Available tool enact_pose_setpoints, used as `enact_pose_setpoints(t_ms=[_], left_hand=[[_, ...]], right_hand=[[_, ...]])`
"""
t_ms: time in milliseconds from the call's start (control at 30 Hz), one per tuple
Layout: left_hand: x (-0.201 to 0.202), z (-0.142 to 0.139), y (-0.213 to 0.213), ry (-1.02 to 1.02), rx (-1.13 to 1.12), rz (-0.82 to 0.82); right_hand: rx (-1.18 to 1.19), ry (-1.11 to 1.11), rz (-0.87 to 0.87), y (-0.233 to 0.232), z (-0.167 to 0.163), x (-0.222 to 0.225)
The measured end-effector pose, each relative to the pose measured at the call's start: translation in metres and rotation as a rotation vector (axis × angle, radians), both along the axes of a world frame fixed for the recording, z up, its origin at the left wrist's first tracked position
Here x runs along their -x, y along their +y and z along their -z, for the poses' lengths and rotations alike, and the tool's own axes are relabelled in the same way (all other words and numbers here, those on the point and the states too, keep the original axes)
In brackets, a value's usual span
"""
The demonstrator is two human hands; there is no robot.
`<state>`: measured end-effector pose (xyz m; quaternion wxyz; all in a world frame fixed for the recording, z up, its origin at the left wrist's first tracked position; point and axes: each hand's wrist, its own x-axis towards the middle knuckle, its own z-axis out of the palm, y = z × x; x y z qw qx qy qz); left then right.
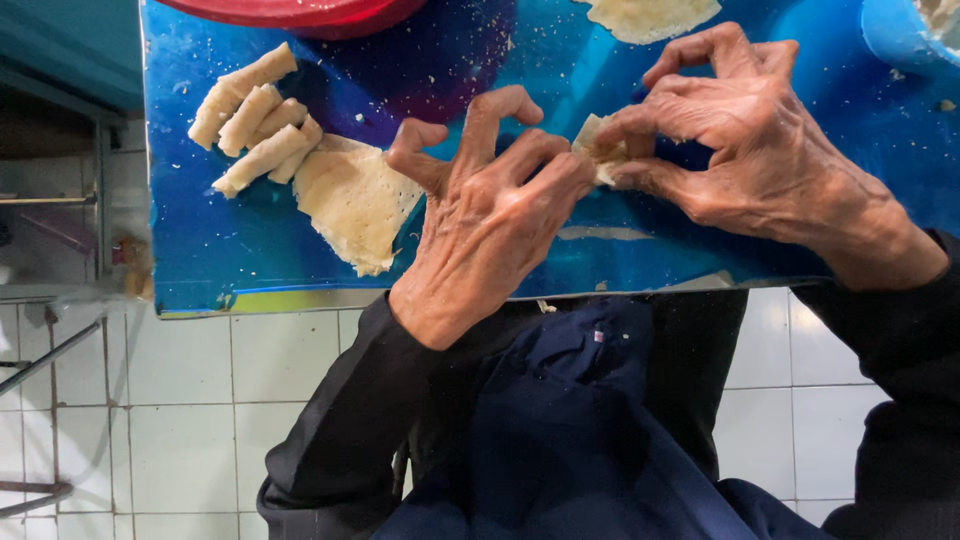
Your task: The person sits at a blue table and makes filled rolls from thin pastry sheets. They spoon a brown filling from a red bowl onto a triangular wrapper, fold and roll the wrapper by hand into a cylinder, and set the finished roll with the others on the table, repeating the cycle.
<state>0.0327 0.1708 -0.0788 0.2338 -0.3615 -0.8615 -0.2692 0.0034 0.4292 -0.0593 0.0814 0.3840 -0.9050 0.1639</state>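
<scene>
My left hand (487,215) and my right hand (745,150) meet over a blue table (240,250), both pinching a small pale piece of dough wrapper (597,148) between their fingertips. The wrapper is folded and mostly hidden by the fingers. To the left of my left hand lies a flat pale dough sheet (352,205). Beyond it, at the table's far left, several finished dough rolls (255,120) lie in a loose pile.
A red bowl's rim (300,12) shows at the top edge, another flat dough sheet (650,15) at the top centre, and a blue container (905,30) at the top right. White floor tiles (190,420) lie below the table's near edge.
</scene>
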Motion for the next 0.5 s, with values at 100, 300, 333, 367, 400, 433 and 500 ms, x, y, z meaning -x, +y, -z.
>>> enact_pose_setpoints(t_ms=[100, 300, 333, 367, 400, 433, 500], left_hand=[[0.002, -0.003, 0.005, -0.064, -0.015, -0.002], [0.007, 0.0, 0.006, -0.01, -0.014, -0.013], [0.008, 0.001, 0.006, 0.026, -0.015, -0.019], [0.009, 0.001, 0.006, -0.004, -0.016, -0.01], [0.009, 0.002, 0.006, -0.036, -0.018, 0.0], [0.009, 0.002, 0.007, -0.068, -0.02, 0.012], [0.011, 0.002, 0.008, -0.03, -0.011, -0.012]], right_hand=[[0.007, -0.007, -0.014, 0.003, 0.002, 0.002], [-0.02, 0.017, -0.015, 0.004, 0.002, 0.003], [-0.042, 0.025, -0.001, 0.004, 0.002, 0.003], [0.002, -0.02, 0.022, 0.004, 0.002, 0.003], [0.045, -0.068, 0.047, 0.004, 0.001, 0.003], [0.089, -0.116, 0.073, 0.003, 0.001, 0.003], [0.049, -0.028, 0.031, 0.003, 0.001, 0.004]])
